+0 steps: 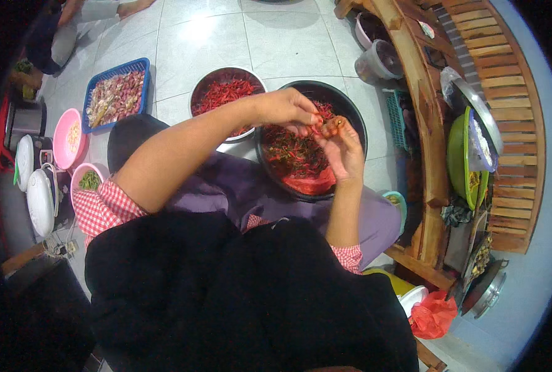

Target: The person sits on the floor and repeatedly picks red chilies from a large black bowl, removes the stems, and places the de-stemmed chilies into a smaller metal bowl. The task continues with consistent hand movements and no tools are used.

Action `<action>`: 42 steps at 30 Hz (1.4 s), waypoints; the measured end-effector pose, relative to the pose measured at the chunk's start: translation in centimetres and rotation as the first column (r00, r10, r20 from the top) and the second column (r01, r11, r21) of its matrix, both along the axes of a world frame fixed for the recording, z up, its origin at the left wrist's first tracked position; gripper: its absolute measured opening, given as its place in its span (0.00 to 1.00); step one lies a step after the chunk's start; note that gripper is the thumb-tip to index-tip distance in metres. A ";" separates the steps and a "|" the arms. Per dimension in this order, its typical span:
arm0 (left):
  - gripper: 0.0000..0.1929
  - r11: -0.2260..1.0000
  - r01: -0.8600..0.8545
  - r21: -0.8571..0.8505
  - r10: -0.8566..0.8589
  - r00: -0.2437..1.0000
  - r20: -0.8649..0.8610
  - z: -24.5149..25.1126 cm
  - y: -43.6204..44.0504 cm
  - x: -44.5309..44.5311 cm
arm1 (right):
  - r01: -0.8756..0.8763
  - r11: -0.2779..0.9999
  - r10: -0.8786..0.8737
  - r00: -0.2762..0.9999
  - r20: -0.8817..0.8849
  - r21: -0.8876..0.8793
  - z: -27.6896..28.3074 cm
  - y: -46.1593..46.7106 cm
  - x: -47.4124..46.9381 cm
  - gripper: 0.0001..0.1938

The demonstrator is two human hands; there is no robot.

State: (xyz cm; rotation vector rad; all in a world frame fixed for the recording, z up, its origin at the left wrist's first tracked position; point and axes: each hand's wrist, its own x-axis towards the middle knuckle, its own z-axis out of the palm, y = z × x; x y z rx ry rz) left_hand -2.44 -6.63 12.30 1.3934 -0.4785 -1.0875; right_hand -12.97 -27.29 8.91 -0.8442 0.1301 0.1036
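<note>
Both my hands are raised over a large black basin [362, 139] that holds red chili peppers [299, 156] with dark green stems and a red plastic bag [311, 181]. My left hand [291, 110] pinches a small red chili pepper between thumb and fingertips. Close against it, my right hand [343, 142] has curled fingertips at the same pepper; its fingers partly hide what they grip. Left of the basin, touching or nearly touching it, stands a round metal bowl [196, 88] of red chili peppers [227, 93].
A blue basket [147, 86] of shallots, a pink bowl [57, 139] of pale pieces and a pink bowl [78, 174] of green vegetables stand left. Rice cookers [41, 202] are beyond. A wooden bench [436, 172] runs along the right. Another person's foot [134, 7] shows upper left.
</note>
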 end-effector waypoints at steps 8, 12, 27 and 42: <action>0.15 0.815 -0.324 0.480 -0.206 0.613 0.763 -0.1 4.8 4.6 | -0.062 -0.331 -0.133 0.991 -0.019 -0.941 -7.8 -5.3 0.0 0.13; 0.18 0.546 -0.450 0.707 -0.281 0.696 0.661 0.0 5.8 3.8 | -0.118 -0.278 0.007 0.992 -0.125 -0.953 -11.2 -3.7 0.4 0.13; 0.19 0.568 -0.360 0.740 -0.487 0.578 0.655 1.3 5.3 0.2 | -0.102 -0.279 0.077 0.989 -0.128 -0.955 -16.9 -2.0 4.0 0.09; 0.18 0.709 -0.283 0.646 -0.440 0.539 0.719 1.0 2.0 -0.5 | 0.043 -0.526 0.378 0.906 -0.188 -0.849 -14.6 7.4 -1.7 0.14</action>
